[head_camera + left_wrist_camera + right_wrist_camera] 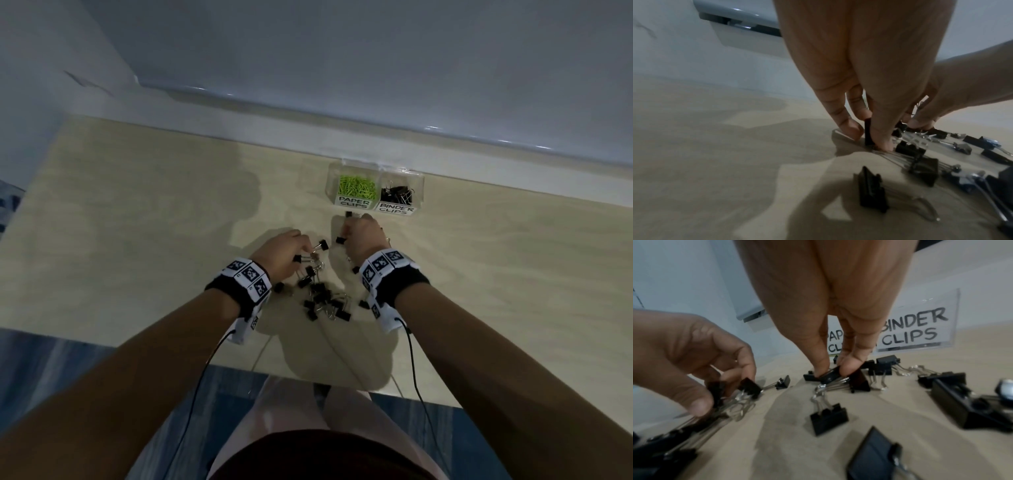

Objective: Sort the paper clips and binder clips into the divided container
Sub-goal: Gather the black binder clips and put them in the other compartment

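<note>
From the head view, a clear divided container [376,186] stands at the far edge of the worktop [137,212], right of its middle. Its left compartment, labelled PAPER CLIPS, holds green paper clips [357,187]; the right one, labelled BINDER CLIPS, holds black binder clips [397,194]. A loose pile of binder clips [322,296] lies near the worktop's near edge, between the two wrists. The left hand [279,251] reaches into the far left of the pile with its fingers curled on clips. The right hand [363,236] is just in front of the container, its grip closed, with black clips showing at its fingertips.

In the left wrist view, the left hand [869,73] points down at the worktop [705,146], its fingers [846,125] pinching an upright black clip [868,134] against the surface. The right hand [962,84] comes in from the right, touching clips beside it.

In the right wrist view, the right hand [828,296] clamps its fingertips [851,367] on a black binder clip [833,374] resting on the worktop [900,410]. The left hand [684,356] at the left grips several clips by their wire handles. The container's labels [916,331] stand just behind, and more clips lie scattered around.
</note>
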A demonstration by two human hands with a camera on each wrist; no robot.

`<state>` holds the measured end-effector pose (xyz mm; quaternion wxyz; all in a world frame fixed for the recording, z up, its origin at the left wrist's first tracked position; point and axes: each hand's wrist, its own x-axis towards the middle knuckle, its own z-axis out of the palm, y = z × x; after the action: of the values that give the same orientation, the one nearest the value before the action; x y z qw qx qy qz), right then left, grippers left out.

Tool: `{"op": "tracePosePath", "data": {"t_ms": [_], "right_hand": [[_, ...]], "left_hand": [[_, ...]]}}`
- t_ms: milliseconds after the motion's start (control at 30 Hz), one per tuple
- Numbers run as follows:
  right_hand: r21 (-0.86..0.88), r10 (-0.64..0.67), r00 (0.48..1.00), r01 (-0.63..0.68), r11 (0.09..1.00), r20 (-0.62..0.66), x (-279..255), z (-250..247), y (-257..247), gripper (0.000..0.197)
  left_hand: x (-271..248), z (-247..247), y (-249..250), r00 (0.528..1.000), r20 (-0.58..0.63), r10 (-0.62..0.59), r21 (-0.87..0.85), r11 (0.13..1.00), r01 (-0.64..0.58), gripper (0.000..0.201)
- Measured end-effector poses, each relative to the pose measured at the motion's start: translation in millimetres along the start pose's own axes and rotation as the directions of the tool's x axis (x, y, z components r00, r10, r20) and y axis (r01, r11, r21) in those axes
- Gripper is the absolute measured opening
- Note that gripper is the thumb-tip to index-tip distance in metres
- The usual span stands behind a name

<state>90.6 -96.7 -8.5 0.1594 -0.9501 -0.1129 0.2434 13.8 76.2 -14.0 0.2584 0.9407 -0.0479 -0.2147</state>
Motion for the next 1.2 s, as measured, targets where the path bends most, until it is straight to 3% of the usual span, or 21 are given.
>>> {"op": "tracePosePath", "data": {"t_ms": [133,233,400,567,700,800,1067,1200], "right_hand": [[0.055,0.018,1.000,-0.019,0.998,0.013,-4.4,-3.9,6.4,0.028],[0.113,0.009,0.999,-0.003,0.994,-0.052,-12.3,-5.3,17.1,0.029],[0.189,-0.130,0.971,0.169,0.967,-0.201,-48.2,6.3,24.2,0.026],[0.110,-0.301,0.952,0.305,0.946,-0.054,-86.6,34.0,8.5,0.042],[0.046,-0.262,0.964,0.260,0.965,0.049,-91.9,51.9,-1.3,0.041],[0.078,-0.228,0.973,0.226,0.971,0.027,-96.5,57.6,-7.8,0.031],[0.087,-0.213,0.977,0.212,0.973,0.004,-90.1,56.5,-4.9,0.041],[0.241,-0.164,0.982,0.183,0.953,-0.097,-85.0,38.4,18.9,0.015]], "left_hand": [[-9.8,2.7,-3.1,0.997,-0.068,-0.031,-0.129,0.991,0.022,0.027],[-21.5,9.2,-7.1,0.990,-0.142,-0.021,-0.196,0.981,-0.007,0.034],[-36.5,27.3,-2.9,0.987,-0.159,-0.001,-0.157,0.987,-0.024,0.029],[-34.6,42.9,1.9,0.996,-0.086,0.010,-0.033,0.999,-0.013,0.028],[-32.1,43.6,8.2,1.000,-0.017,0.022,0.097,0.995,-0.020,0.042],[-29.2,40.9,11.4,1.000,-0.009,0.013,0.122,0.993,-0.011,0.037],[-26.1,32.4,20.8,1.000,-0.026,0.015,0.119,0.993,-0.012,0.022],[-18.9,16.0,27.9,0.994,-0.105,-0.017,-0.009,1.000,0.016,0.017]]}}
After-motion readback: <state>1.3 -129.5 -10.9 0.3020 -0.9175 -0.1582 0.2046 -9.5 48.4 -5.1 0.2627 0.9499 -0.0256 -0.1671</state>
